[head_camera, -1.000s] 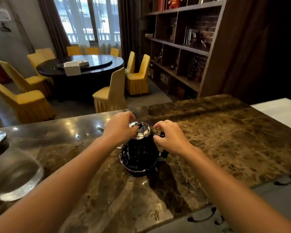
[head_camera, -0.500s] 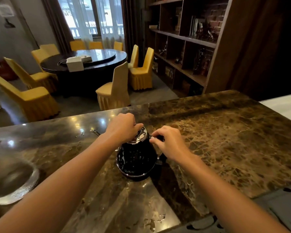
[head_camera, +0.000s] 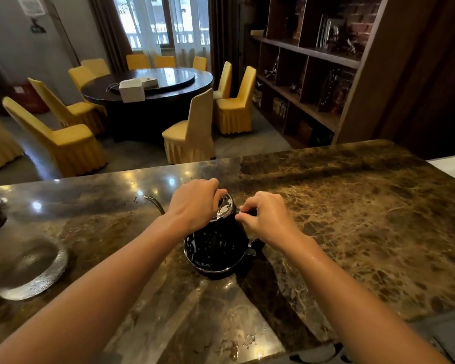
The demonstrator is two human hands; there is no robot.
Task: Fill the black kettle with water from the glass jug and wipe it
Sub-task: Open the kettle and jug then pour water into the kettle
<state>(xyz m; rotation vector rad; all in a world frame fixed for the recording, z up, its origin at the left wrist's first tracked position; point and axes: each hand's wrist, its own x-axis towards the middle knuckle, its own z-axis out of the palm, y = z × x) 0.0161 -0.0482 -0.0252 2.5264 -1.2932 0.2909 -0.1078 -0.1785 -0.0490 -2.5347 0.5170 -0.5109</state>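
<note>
Kettle (head_camera: pixel 217 248) between hands: left hand (head_camera: pixel 195 203) grips lid (head_camera: pixel 225 208), right hand (head_camera: pixel 265 219) apparently pinches handle (head_camera: pixel 247 212).

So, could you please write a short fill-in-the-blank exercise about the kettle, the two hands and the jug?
1. The left hand grips the silver ___ of the black kettle.
2. The right hand pinches the kettle's ___ near its top.
3. The glass jug stands on the counter, to the kettle's ___.

Missing words: lid; handle; left.
</note>
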